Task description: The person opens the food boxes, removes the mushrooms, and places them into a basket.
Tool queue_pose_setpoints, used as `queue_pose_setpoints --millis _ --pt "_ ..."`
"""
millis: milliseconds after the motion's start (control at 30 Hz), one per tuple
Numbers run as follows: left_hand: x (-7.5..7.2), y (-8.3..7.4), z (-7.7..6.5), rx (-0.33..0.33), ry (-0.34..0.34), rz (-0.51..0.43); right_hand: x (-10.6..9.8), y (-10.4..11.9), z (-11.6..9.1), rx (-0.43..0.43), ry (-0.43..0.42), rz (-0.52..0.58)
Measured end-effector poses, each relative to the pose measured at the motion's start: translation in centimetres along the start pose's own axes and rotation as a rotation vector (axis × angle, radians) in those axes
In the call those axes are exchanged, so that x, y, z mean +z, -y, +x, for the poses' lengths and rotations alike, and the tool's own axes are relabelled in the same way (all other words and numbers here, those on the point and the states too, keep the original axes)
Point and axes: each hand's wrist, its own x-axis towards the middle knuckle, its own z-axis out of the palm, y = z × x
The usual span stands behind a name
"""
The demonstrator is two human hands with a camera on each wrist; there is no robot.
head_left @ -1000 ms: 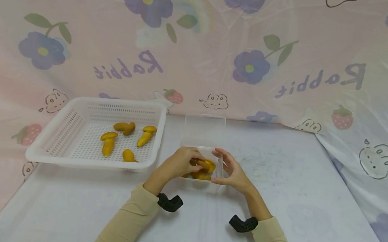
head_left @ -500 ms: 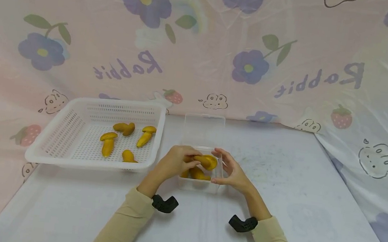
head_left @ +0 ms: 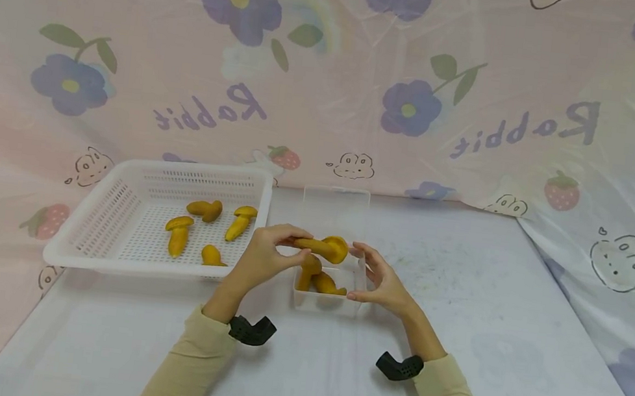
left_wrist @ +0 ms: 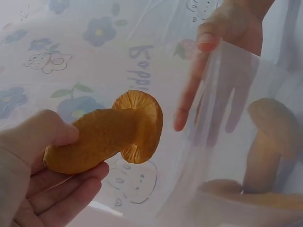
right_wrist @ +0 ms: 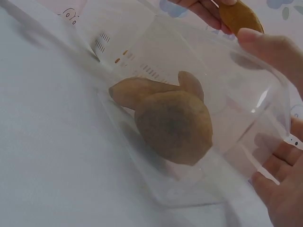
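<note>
In the head view my left hand (head_left: 266, 254) pinches a yellow-brown mushroom (head_left: 323, 248) by its stem, cap to the right, above the clear plastic box (head_left: 323, 302). The left wrist view shows the gilled underside of this mushroom (left_wrist: 102, 132) between thumb and fingers. My right hand (head_left: 384, 284) holds the box at its right side, thumb near the front corner and fingers toward the back. Inside the box lie more mushrooms (head_left: 326, 284), seen through the wall in the right wrist view as a round cap (right_wrist: 173, 125) with others behind it.
Left of the box stands a white perforated basket (head_left: 151, 265) with several mushrooms (head_left: 176, 236) spread on its floor. The box's clear lid (head_left: 335, 213) stands raised behind it. A printed cloth (head_left: 327, 114) hangs along the back of the white table (head_left: 486, 322).
My left hand has lifted the mushroom up out of the box and drawn it leftward, uncovering the mushrooms beneath. The right hand has stayed at the box's side.
</note>
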Motion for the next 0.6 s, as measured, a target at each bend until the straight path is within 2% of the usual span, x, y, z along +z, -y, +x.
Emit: queue_pose_setpoints --millis 333,600 --pt "-2.7 -0.5 -0.6 -0.031 -0.074 0.028 0.0 -0.1 0.0 -0.010 -0.003 0.003" --pt "-5.1 -0.2 -1.2 -0.004 -0.156 0.067 0.0 -0.2 0.0 -0.016 -0.005 0.000"
